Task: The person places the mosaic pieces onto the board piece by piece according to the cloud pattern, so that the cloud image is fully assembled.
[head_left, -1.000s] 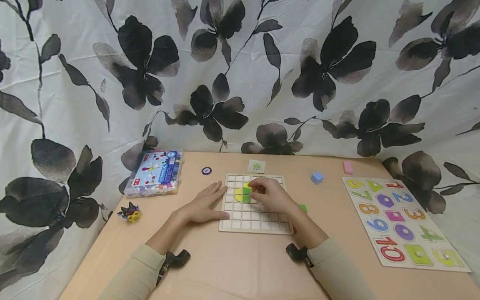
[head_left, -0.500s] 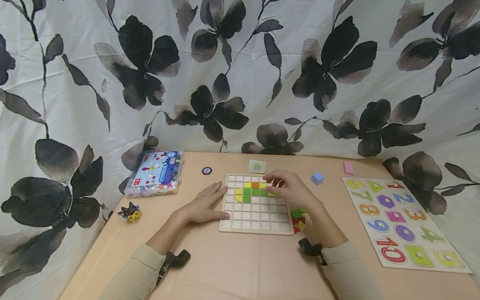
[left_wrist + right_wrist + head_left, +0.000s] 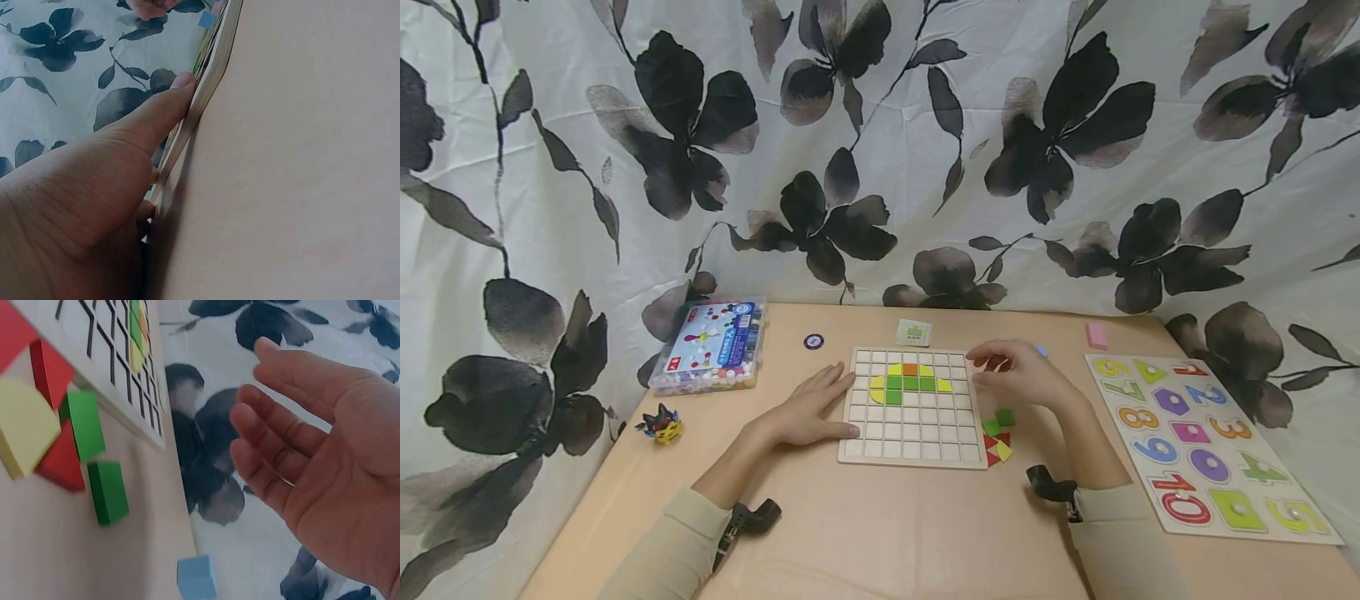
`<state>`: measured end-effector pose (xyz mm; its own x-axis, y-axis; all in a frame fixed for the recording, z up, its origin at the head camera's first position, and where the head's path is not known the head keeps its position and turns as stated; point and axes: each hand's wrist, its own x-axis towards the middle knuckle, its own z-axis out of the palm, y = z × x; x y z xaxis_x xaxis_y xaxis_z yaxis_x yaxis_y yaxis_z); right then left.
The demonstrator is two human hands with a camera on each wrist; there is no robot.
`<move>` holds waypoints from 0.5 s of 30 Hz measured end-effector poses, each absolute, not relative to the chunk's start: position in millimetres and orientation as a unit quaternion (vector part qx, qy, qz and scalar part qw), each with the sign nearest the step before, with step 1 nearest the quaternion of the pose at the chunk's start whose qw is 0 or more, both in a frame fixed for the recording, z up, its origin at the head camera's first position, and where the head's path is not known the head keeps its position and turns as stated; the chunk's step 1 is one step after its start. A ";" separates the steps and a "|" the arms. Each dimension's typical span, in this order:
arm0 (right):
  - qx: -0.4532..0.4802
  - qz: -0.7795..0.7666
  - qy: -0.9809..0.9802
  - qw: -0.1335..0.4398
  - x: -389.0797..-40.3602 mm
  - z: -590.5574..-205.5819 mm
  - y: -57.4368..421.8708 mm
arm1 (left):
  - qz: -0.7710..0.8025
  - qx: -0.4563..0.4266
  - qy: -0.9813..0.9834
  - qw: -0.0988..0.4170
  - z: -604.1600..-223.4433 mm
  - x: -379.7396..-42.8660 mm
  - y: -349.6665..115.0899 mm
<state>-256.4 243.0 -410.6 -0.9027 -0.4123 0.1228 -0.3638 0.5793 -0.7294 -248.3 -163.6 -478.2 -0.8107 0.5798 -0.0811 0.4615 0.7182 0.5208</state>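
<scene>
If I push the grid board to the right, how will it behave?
The grid board looks flat and rigid, so it likely slides without bending. Loose red pieces close beside its right edge would probably get shoved along.

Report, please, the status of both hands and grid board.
Left hand touches grid board, left edge. Right hand empty, near right edge. Coloured pieces in grid. Loose pieces beside board; no obstruction seen.
</scene>
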 end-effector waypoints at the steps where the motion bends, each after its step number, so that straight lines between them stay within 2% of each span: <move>1: -0.217 -0.401 0.889 0.036 -257.4 -411.6 246.3 | 0.246 0.283 0.919 0.120 -478.4 -248.6 -163.6; 8: -0.240 -0.384 0.889 0.074 -260.3 -417.6 266.3 | 0.242 0.284 0.920 0.121 -479.1 -249.5 -163.8; 15: -0.220 -0.368 0.892 0.145 -258.6 -422.7 276.5 | 0.246 0.282 0.920 0.119 -478.0 -248.0 -163.2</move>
